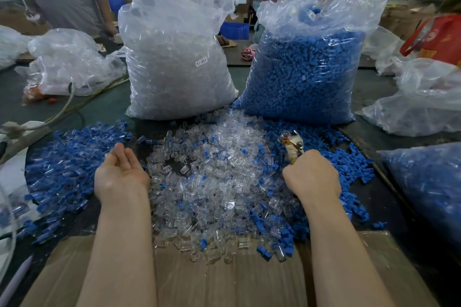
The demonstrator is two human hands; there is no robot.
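Right hand (311, 174) closes firmly around the handles of the pliers (290, 143), whose metal head points away from it, over the blue caps (329, 154). Left hand (122, 169) lies palm up, fingers relaxed, with nothing visible in it. The clear pieces (212, 182) are heaped on the desk (107, 107) between both hands. Likely faults: where the heaps mix, the wrong part may be picked; loose pieces may slide off the cardboard (224, 284) beneath the forearms; fingers near the tool head may be pinched.
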